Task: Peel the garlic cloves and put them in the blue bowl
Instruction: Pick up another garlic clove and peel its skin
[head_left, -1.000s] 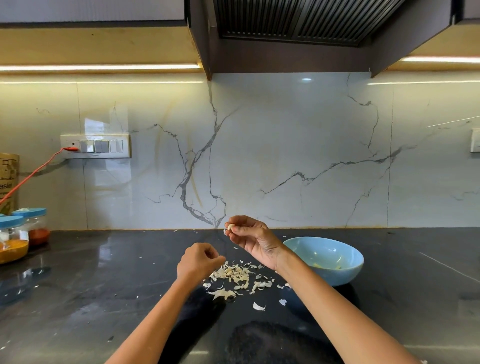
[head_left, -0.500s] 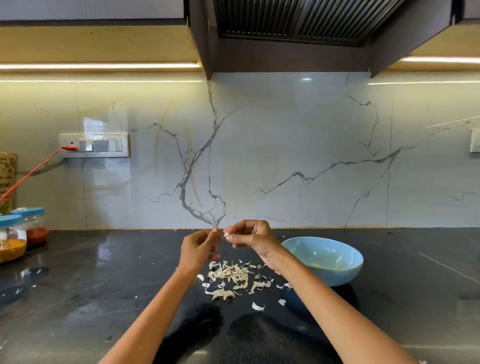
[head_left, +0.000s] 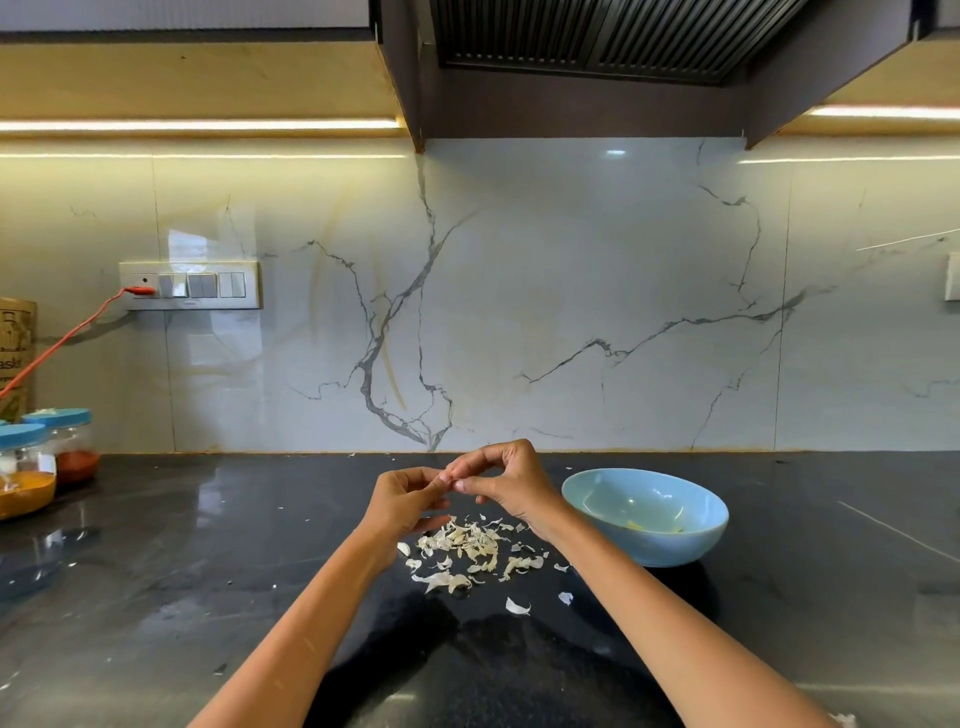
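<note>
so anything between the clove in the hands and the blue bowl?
Nothing visible. Both hands, left and right, pinch the garlic clove above the counter; the blue bowl sits open just right of the right wrist. The peel scraps lie on the counter below, off that path.

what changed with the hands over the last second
The left hand rose from above the peel pile to meet the right hand; both now pinch the garlic clove, mostly hidden between their fingertips. The blue bowl and the peels stayed put.
</note>
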